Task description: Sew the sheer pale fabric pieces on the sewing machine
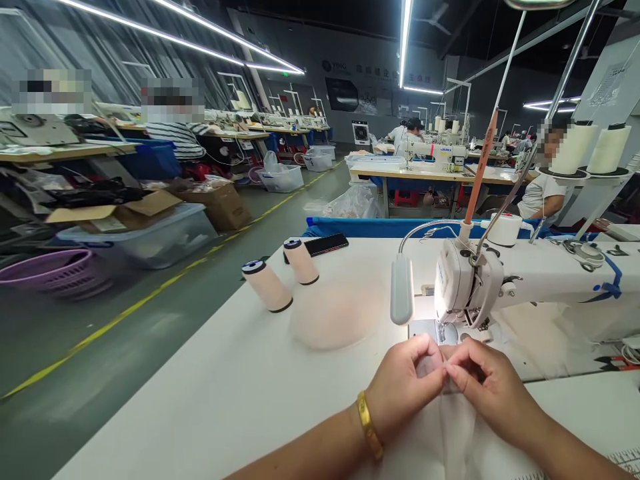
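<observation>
Both hands meet just in front of the needle area of a white sewing machine (540,273). My left hand (407,380), with a gold bracelet (369,425) at the wrist, pinches the edge of a thin, pale fabric (455,427) between thumb and forefinger. Fingertip to fingertip with it, my right hand (493,383) pinches the same fabric. The cloth hangs down from the fingers toward the table's near edge. Behind the fingers lies the metal needle plate (420,328), partly hidden. A grey-white lamp (401,290) on a bent neck hangs left of the machine head.
Two peach thread cones (267,287) and a dark phone (327,245) are at the table's far left. A blurred pale piece of fabric (335,313) lies nearer. White thread cones (575,150) stand at right, with red-handled snips (617,363) below. Other people sit at machines beyond.
</observation>
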Motion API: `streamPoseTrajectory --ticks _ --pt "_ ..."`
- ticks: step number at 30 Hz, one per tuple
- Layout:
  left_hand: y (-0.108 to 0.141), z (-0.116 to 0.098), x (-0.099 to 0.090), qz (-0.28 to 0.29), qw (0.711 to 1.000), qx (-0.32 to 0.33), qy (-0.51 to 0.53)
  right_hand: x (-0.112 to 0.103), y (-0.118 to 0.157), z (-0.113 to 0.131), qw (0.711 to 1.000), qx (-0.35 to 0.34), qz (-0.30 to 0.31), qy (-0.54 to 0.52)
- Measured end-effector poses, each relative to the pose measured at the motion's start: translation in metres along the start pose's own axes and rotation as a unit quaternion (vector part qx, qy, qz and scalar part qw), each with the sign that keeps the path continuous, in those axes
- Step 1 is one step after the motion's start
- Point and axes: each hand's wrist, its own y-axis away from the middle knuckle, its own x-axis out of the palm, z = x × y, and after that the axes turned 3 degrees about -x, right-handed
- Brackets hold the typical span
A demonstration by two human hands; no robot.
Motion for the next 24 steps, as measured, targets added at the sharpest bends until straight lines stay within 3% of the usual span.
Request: streamPoseTrajectory --ticks 11,16,24 --pt "0.0009 0.002 0.0035 0.013 0.999 -0.013 0.028 0.0042 -0.002 0.0016 0.999 0.026 -0.024 0.023" --pt "0.0011 0.0057 0.0047 -0.001 0.999 -0.002 0.04 0.0046 -0.0011 0.0 0.999 -0.016 -0.038 0.031" --pt "0.0009 -0.002 0.0051 0.0 0.998 -0.045 0.044 0.005 -0.001 -0.0022 0.994 -0.084 -0.063 0.044"
